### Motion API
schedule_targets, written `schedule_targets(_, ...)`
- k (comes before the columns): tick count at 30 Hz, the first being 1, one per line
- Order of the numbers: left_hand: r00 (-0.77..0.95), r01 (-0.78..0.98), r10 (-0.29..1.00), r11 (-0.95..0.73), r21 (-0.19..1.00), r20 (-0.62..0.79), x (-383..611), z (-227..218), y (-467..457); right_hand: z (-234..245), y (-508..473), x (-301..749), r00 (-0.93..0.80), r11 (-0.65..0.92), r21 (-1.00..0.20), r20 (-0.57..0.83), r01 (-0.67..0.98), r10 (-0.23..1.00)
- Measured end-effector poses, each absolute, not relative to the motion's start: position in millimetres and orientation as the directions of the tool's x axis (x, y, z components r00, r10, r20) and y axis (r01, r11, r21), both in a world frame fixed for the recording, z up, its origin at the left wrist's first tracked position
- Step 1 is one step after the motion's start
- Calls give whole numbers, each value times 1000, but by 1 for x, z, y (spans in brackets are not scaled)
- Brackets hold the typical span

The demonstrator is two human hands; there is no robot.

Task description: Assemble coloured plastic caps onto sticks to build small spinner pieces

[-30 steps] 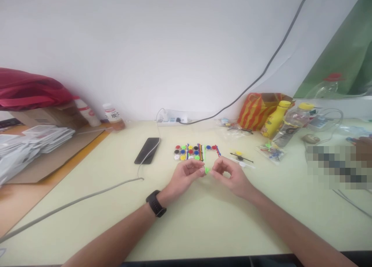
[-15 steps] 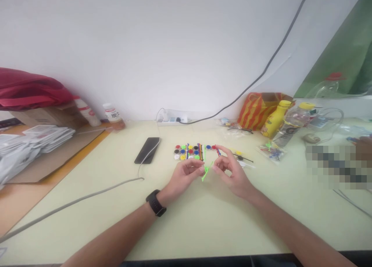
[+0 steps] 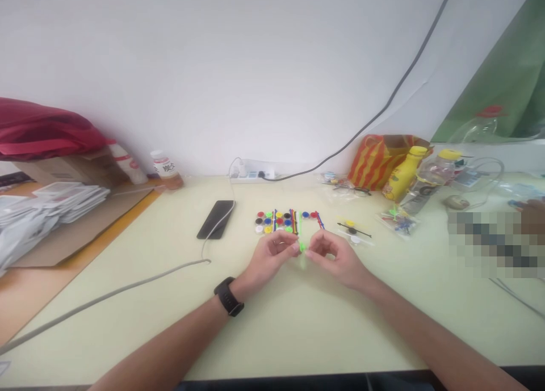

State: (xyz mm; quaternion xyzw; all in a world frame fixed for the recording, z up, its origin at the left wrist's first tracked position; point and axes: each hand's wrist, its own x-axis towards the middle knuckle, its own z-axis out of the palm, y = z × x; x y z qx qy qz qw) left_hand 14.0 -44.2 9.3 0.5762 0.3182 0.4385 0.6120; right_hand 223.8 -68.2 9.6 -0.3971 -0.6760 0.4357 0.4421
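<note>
A small bright green plastic arrow spinner (image 3: pixel 302 247) is between my hands, just above the table; its near end is blurred. My left hand (image 3: pixel 275 257) pinches the spinner from the left with thumb and fingertips. From the other side, my right hand (image 3: pixel 334 256) has its fingers curled, with thumb and fingertips at the spinner. Beyond them lie rows of coloured round discs (image 3: pixel 267 222) with bundles of thin coloured arrows (image 3: pixel 294 222). Farther right is a black arrow (image 3: pixel 361 231) by yellow, black and white discs.
A black phone (image 3: pixel 216 219) lies left under a white cable (image 3: pixel 162 274). At the back are a power strip (image 3: pixel 251 175), a tea bottle (image 3: pixel 167 169) and a yellow bottle (image 3: pixel 403 175). A clear bag of parts (image 3: pixel 398 223) lies right. White packets (image 3: pixel 63 201) are stacked left.
My right index finger has come down and curled in toward the green spinner. The spinner's arrow has turned from slanted to nearly straight toward me and is blurred. My left hand stays put.
</note>
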Motion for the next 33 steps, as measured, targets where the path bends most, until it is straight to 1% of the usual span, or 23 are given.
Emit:
schedule_targets(12,435,-120,895,-54,991,101,14,5,-43,5,-68,222,-283,269,-947,214,174,935)
schedule_targets(16,431,-88,899,-43,995,77,15,3,-42,4,-67,223,-316,205,-972,160,114,935)
schedule_targets(20,430,-85,901,-30,996,64,15,3,-43,3,-66,224,-308,144,-988,123,47,943)
schedule_targets(26,420,-70,906,-25,997,52,16,3,-44,-1,-63,225,-277,128,-991,114,30,954)
schedule_targets(29,377,-15,924,-69,998,69,16,2,-44,-2,-57,232,-194,193,-976,171,100,966)
schedule_targets(31,359,23,931,-74,997,61,16,2,-44,-2,-50,242,-93,257,-941,242,220,966)
schedule_targets(33,360,33,932,-64,997,48,15,3,-44,-1,-41,258,6,310,-866,339,392,941)
